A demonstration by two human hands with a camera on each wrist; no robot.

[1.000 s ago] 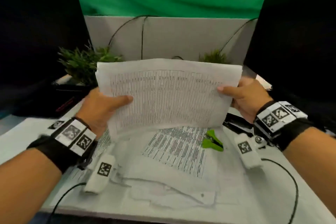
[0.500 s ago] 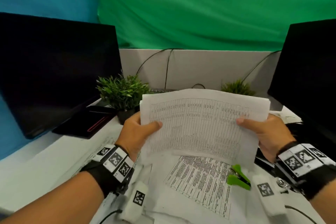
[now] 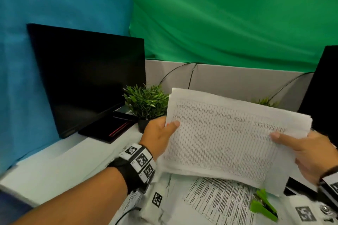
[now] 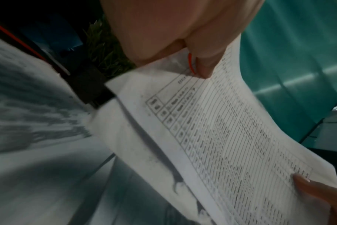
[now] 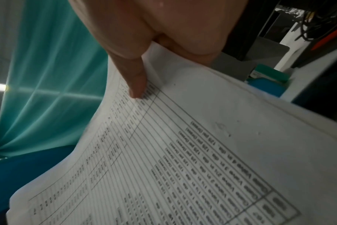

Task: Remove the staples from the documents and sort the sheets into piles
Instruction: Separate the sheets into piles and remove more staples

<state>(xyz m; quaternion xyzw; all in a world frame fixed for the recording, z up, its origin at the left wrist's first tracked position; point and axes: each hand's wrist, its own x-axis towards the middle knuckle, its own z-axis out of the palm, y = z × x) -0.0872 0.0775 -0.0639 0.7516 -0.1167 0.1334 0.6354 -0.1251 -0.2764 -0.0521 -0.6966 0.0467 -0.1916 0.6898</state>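
Note:
A stack of white sheets printed with a table is held up above the desk, tilted down to the right. My left hand pinches its left edge, thumb on the printed face; the same stack of sheets shows in the left wrist view under my left thumb. My right hand pinches the right edge, thumb on top; the right wrist view shows that thumb on the sheets. A green staple remover lies on loose printed sheets on the desk below.
A black monitor stands at the left, a second dark screen at the right edge. A small potted plant sits behind my left hand. A dark flat device with a red line lies under the left monitor. White desk surface extends left.
The view has swung up and to the left, bringing the left monitor and blue cloth into sight. Both hands keep the same hold on the sheets, which now tilt down to the right.

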